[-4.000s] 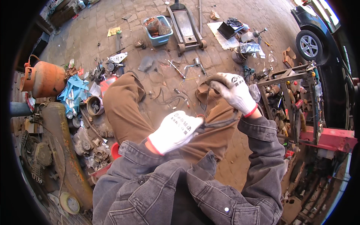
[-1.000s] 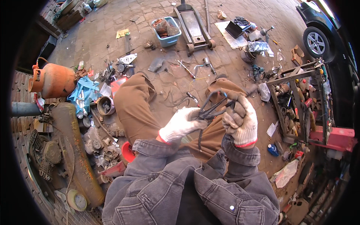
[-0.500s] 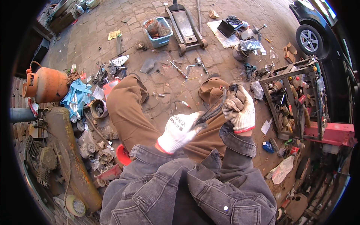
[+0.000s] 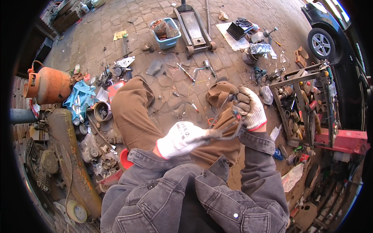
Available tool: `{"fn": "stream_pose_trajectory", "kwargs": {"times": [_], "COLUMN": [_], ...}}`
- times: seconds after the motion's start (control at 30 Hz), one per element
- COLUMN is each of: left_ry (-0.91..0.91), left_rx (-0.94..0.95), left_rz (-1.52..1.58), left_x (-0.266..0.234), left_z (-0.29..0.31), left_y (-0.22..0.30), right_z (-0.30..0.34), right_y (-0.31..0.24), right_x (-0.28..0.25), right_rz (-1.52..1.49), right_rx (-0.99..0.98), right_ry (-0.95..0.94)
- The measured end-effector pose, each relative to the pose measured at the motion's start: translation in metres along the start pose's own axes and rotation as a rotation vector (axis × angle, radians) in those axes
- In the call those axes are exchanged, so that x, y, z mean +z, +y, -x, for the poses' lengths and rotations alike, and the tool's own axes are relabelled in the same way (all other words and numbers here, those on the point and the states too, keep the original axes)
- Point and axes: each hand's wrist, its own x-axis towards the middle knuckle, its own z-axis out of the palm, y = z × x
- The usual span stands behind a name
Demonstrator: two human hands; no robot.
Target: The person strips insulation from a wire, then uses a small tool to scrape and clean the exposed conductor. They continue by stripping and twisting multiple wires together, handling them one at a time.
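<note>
An orange gas cylinder (image 4: 54, 86) stands at the left of the frame, just beside a crumpled blue bag (image 4: 82, 97). At top centre, a blue basin (image 4: 167, 44) sits near a floor jack (image 4: 191, 27). Below centre, the white-gloved left hand (image 4: 182, 139) seems, through motion blur, to pinch a dark cable (image 4: 230, 136), which stretches over the brown trousers (image 4: 223, 151) to the right hand (image 4: 250, 108), its fingers curled tightly around it. A wheel (image 4: 321, 42) shows upper right.
</note>
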Motion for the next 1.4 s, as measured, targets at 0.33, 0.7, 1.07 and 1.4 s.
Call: {"fn": "stream_pose_trajectory", "kwargs": {"times": [0.33, 0.7, 1.07, 1.4], "left_ry": [-0.129, -0.016, 0.534, 0.777], "left_rx": [0.091, -0.331, -1.122, -0.793], "left_rz": [-0.351, -0.481, 0.784, 1.878], "left_x": [0.003, 0.025, -0.003, -0.012], "left_z": [-0.004, 0.013, 0.003, 0.018], "left_y": [0.021, 0.013, -0.019, -0.040], "right_z": [-0.042, -0.102, -0.018, -0.017], "right_y": [0.007, 0.007, -0.062, 0.083], "right_x": [0.050, 0.028, 0.079, 0.017], "right_rz": [0.544, 2.038, 1.167, 1.197], "right_rx": [0.187, -0.429, -1.065, -0.384], "right_ry": [-0.104, -0.251, -0.067, -0.134]}}
